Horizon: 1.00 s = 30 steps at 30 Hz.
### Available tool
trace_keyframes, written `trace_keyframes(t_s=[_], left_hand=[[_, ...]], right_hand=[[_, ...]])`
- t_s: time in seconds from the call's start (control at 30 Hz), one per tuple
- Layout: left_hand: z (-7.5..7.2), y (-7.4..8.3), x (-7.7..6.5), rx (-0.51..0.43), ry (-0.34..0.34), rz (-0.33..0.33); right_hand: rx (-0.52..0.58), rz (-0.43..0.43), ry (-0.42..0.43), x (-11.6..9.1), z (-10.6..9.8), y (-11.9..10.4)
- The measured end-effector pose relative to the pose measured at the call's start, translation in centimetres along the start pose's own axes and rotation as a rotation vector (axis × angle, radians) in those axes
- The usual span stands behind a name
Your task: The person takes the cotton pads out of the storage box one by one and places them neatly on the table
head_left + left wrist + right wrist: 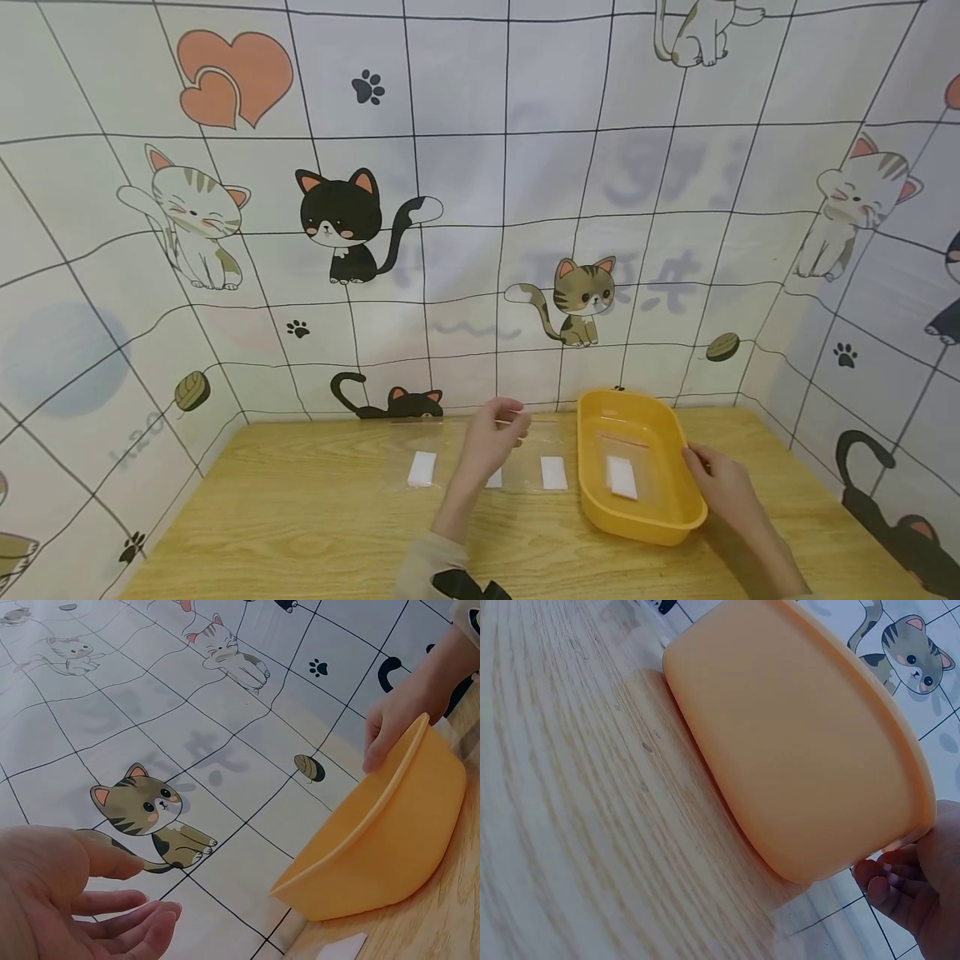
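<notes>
The left hand (489, 437) is, as I watch from my distant post, to the left of the yellow tray (637, 531), above the clear bags; its fingers are loosely bent and stand apart from the thumb, and I find nothing held between them. The right hand (723, 482) is at the right side of the tray and grips the rim; by the right wrist camera I see its fingertips (877, 889) curled under the edge from outside. The tray is deep and smooth, seemingly of plastic, oblong with rounded corners. Inside it lies a transparent bag (622, 478) with a white rectangular piece, and a reddish line runs along its top; whether another is beneath, I cannot tell. To the left of the tray I count three more thin bags in a row, each showing a white piece: the nearest one (553, 472) just beside it, then the middle one (493, 479), partly covered by the left arm, then the farthest one (422, 469). Under the tray is a tabletop (300, 517) with yellowish wood grain. Behind it and at both sides I see a pale sheet (465, 183) with wavy black grid lines and printed cats.
</notes>
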<state>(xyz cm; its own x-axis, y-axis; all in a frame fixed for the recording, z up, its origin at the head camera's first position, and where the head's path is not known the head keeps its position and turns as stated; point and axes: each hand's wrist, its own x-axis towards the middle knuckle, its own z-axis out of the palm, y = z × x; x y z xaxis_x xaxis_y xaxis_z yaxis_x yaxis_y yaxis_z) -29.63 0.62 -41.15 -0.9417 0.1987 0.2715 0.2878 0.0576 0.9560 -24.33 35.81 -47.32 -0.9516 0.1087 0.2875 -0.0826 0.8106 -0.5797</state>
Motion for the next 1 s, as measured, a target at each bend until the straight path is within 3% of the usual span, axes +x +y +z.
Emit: trace_keyframes(t_s=[1.0], left_hand=[[5.9, 0.4, -0.1, -0.078, -0.132, -0.006]], right_hand=[[0.003, 0.01, -0.002, 0.0, -0.1, -0.3]])
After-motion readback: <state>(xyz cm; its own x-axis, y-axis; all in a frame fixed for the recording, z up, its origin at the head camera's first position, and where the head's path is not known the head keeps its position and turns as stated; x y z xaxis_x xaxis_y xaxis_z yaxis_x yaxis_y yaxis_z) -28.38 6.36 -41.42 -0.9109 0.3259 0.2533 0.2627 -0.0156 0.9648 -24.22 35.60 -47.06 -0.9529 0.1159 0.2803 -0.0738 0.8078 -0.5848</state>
